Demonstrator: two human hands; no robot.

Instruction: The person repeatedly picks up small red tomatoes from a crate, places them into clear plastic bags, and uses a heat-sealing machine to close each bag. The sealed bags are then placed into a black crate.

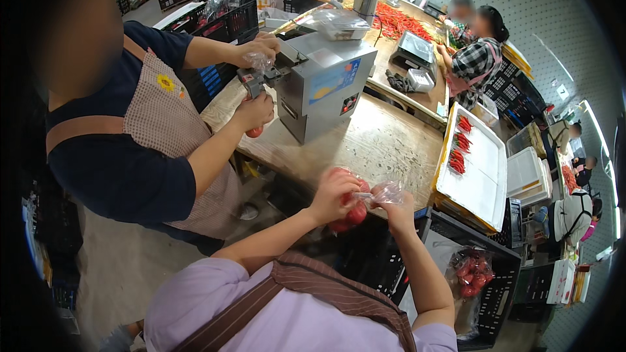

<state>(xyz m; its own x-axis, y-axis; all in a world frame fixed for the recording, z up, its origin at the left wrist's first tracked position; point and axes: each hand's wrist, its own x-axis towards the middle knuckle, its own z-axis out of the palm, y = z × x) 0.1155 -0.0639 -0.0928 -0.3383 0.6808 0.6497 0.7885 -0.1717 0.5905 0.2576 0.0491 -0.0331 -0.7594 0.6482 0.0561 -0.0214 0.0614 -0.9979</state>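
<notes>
A clear plastic bag of round red produce, perhaps tomatoes (348, 216), hangs from my two hands at the near edge of the wooden table. On its left side, my left hand (336, 195) holds the bag close to a white band round its neck. My right hand (395, 205) grips the gathered, crumpled top of the bag (389, 191) on the other side of that band. Beyond my hands, a metal box-shaped machine (318, 93) stands on the table. A co-worker's hands hold another bag at the clamp-like head (254, 83) of this machine, with some red produce below.
At my left stands the co-worker in a checked apron (171, 98). On the right, a white foam tray (472, 176) holds red chili bundles. Below it, a black crate (503, 298) holds a bag of red produce (472, 274). A scale (414, 51) and loose chilies (398, 22) lie farther back.
</notes>
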